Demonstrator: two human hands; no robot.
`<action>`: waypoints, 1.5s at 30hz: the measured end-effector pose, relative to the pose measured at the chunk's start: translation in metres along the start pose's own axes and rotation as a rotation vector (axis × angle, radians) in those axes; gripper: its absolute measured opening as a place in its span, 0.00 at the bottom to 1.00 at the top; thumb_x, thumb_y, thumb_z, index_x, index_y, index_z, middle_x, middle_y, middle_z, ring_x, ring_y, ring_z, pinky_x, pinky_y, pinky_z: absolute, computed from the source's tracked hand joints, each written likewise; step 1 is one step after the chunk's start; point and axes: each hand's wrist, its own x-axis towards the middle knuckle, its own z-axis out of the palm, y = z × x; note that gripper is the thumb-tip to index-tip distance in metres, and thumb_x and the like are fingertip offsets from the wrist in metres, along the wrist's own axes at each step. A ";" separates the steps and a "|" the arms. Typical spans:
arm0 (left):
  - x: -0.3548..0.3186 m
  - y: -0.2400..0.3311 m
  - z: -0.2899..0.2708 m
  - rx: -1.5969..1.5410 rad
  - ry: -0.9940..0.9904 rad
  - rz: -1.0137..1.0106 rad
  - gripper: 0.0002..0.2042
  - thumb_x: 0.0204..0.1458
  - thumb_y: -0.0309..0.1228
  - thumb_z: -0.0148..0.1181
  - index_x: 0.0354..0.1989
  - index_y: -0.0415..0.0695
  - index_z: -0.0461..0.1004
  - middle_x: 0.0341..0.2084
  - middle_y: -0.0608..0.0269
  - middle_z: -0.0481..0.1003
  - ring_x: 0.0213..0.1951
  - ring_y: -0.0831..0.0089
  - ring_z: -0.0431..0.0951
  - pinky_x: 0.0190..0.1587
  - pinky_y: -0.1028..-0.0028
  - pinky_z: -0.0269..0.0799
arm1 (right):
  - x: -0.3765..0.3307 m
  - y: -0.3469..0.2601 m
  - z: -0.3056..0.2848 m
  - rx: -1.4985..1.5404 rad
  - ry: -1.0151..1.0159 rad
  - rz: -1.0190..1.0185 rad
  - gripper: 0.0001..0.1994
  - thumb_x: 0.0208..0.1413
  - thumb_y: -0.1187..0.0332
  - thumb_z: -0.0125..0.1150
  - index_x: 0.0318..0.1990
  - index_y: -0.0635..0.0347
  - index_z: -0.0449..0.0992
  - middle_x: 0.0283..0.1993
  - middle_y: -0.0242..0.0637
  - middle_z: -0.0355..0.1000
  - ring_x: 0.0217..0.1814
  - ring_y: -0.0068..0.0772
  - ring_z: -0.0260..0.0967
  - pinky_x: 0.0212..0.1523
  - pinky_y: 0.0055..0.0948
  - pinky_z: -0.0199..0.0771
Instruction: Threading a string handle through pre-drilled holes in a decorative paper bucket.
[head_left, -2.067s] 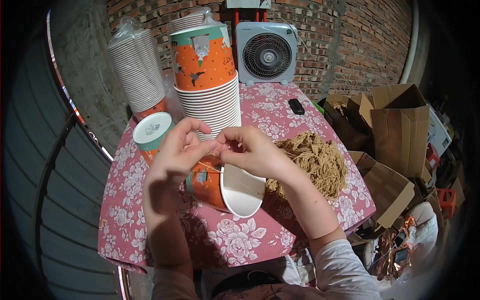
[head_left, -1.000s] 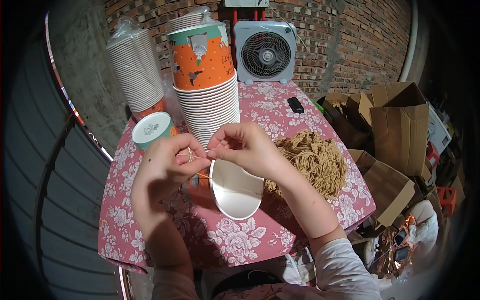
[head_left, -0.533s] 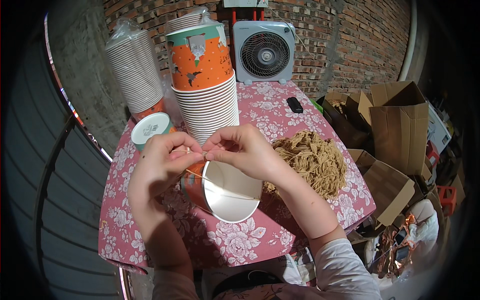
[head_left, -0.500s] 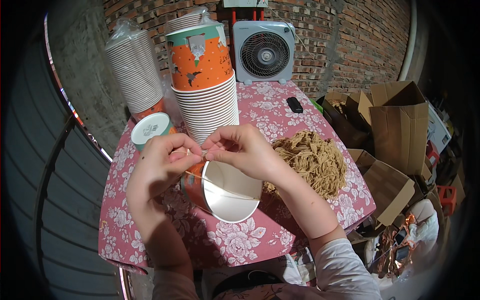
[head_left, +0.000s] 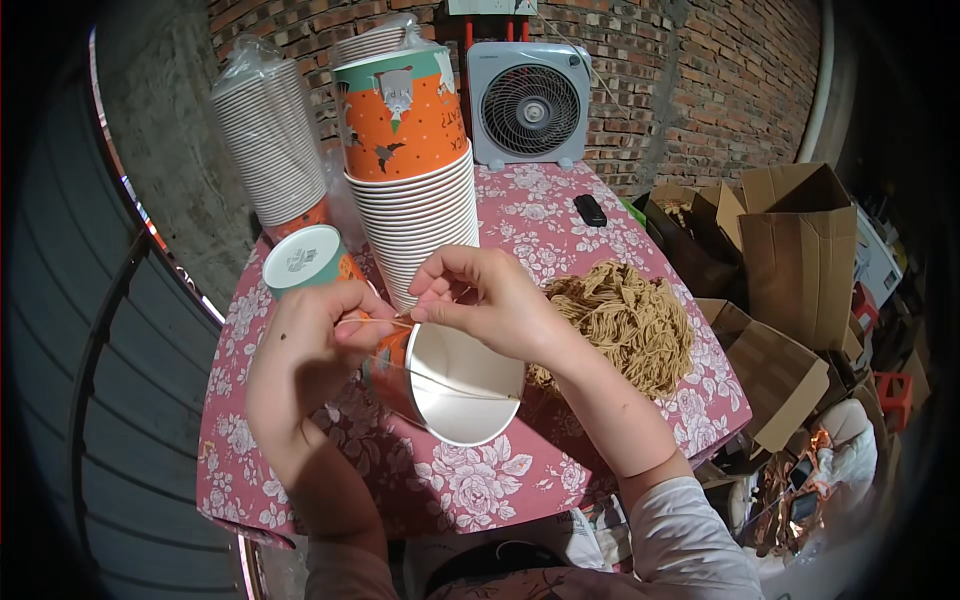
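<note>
My left hand (head_left: 318,335) and my right hand (head_left: 482,300) meet above an orange paper cup (head_left: 450,385) that lies tilted on its side with its white inside facing me. Both hands pinch a thin tan string (head_left: 385,322) stretched between their fingertips at the cup's rim. A strand of it crosses the cup's mouth. A heap of the same tan strings (head_left: 622,318) lies just right of my right hand on the flowered pink tablecloth (head_left: 480,480).
A tall stack of orange and green paper cups (head_left: 412,180) stands behind my hands. A wrapped stack of white cups (head_left: 270,145) and an upturned cup (head_left: 303,262) are at the left. A white box fan (head_left: 528,102), a dark phone (head_left: 590,210) and open cardboard boxes (head_left: 790,250) lie beyond.
The cup has turned in my hands, its mouth swinging from facing down to facing me and right. My fingers keep working the string at its rim.
</note>
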 end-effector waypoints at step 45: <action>0.035 -0.032 0.018 -0.609 -0.230 -0.284 0.08 0.48 0.27 0.60 0.22 0.36 0.79 0.15 0.72 0.73 0.18 0.87 0.66 0.20 0.80 0.55 | -0.009 -0.009 0.016 -0.379 0.129 -0.324 0.08 0.52 0.72 0.72 0.34 0.61 0.76 0.28 0.36 0.76 0.29 0.32 0.78 0.30 0.29 0.74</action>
